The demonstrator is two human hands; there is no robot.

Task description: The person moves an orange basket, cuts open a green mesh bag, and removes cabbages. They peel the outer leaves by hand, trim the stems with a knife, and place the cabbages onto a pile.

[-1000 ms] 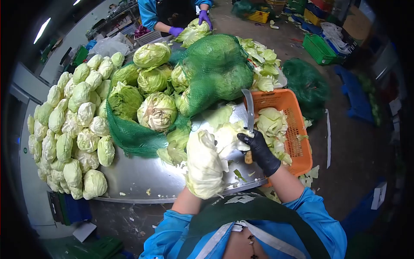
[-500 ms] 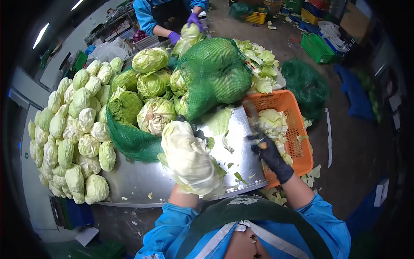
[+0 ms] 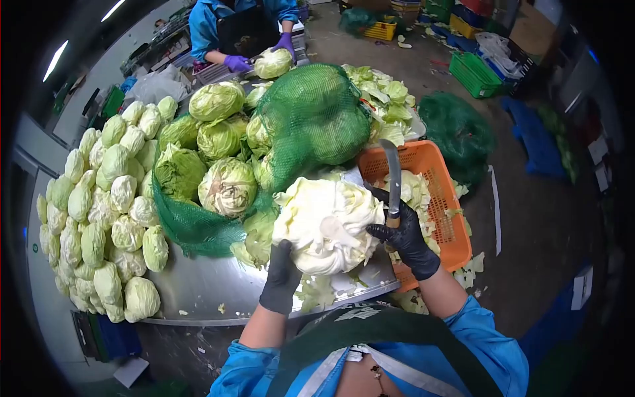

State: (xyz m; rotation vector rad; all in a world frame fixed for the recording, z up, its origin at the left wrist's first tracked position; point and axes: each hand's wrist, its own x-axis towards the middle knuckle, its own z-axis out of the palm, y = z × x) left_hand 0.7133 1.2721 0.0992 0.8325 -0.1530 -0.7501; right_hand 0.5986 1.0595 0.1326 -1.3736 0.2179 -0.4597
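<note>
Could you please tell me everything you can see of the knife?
The knife has a long, grey, metal-looking blade, its tip curving left, and a brownish handle. The gloved right hand grips the handle, partly hiding it, beside the held cabbage. The blade points away from the wearer and crosses the view of the orange crate.

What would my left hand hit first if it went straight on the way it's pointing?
The pale cabbage comes first: your left hand is against it. Past that, the line seems to run towards the green mesh bag, though depth is hard to judge.
</note>
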